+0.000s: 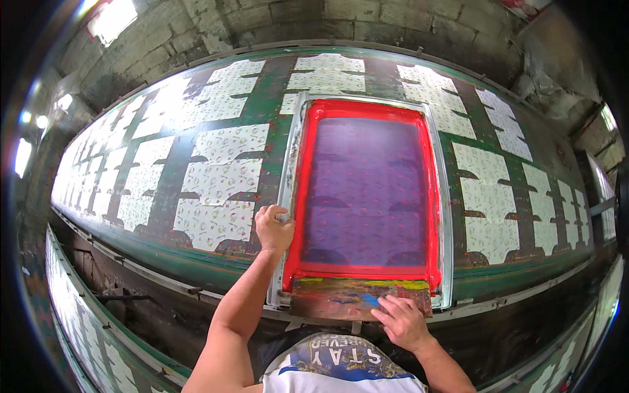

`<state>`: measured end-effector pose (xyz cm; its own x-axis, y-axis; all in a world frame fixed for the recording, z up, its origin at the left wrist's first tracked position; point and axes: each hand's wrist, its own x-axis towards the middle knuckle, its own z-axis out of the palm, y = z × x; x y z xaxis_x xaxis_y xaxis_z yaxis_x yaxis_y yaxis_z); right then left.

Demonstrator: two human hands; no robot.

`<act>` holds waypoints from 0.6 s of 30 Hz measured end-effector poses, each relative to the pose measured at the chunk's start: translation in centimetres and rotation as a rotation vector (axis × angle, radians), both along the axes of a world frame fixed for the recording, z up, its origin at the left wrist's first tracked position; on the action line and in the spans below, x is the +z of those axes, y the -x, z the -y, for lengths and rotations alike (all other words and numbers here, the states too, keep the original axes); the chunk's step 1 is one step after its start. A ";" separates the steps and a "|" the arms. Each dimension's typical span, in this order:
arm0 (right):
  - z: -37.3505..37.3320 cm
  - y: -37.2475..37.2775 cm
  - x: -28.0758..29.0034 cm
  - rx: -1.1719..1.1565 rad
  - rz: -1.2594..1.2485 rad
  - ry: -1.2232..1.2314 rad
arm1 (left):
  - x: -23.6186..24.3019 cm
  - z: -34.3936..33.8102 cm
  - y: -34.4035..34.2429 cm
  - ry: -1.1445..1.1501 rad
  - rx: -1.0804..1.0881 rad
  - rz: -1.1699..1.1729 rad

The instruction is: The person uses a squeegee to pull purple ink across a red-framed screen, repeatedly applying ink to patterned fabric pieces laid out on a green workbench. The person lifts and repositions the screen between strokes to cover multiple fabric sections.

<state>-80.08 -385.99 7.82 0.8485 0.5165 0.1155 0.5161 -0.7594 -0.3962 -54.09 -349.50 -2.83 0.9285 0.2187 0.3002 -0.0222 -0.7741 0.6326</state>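
A screen-printing frame (443, 249) with pale metal sides lies on the long green table. Its mesh (367, 190) looks purple, bordered by a wide band of red ink (367, 106), and printed fabric pieces show through it. My left hand (274, 230) is closed around the frame's left side, near its lower half. Along the near end of the frame rests a paint-stained wooden squeegee (331, 300). My right hand (403, 322) grips its right part, fingers over the face; the thumb is partly hidden.
White patterned fabric pieces (219, 177) lie in rows on the green table (275, 85), left and right of the frame. A metal rail (164, 275) runs along the near edge. Another table with fabric pieces (98, 340) stands at lower left. A block wall (327, 23) is behind.
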 end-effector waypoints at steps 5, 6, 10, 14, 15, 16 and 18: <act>-1.4 -1.6 0.4 -0.089 0.116 0.019 | 1.2 0.4 -0.4 0.005 0.012 0.031; -1.9 -1.7 0.8 -0.106 0.158 0.000 | 1.4 0.4 -0.3 0.011 0.012 0.021; -4.7 -3.7 2.0 -0.197 0.127 0.081 | 1.7 0.3 -0.1 0.017 -0.011 -0.044; -7.8 -6.6 2.6 -0.148 0.057 0.160 | 2.0 0.1 -0.1 0.019 -0.037 -0.034; -7.9 -7.1 3.0 -0.171 0.013 0.178 | 2.0 0.1 -0.1 0.022 -0.039 -0.029; -7.8 -7.6 3.5 -0.173 -0.004 0.166 | 2.0 0.1 0.0 0.026 -0.044 -0.027; -7.5 -7.6 4.5 -0.193 -0.070 0.158 | 1.8 0.0 0.0 0.034 -0.040 0.004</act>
